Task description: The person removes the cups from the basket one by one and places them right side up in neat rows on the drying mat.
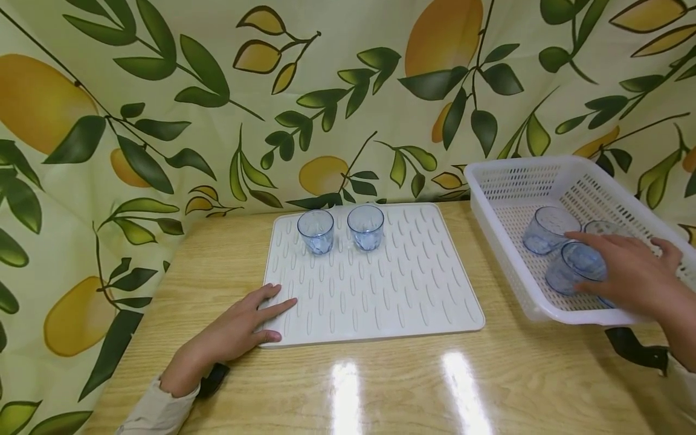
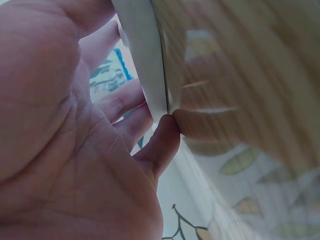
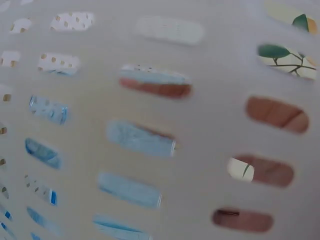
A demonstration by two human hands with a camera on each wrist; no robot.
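Pale blue glasses (image 1: pixel 367 232), white basket (image 1: pixel 505 251), cream leaf-printed backdrop (image 1: pixel 228 139).

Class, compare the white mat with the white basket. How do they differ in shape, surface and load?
Shape: the mat is a flat sheet, while the basket has raised walls.
Surface: the mat carries a pattern of short, elongated marks, while the basket is pierced with many small openings.
Load: the mat bears two glasses, while the basket holds at least three.
Shared: both are white and carry blue-tinted glasses.
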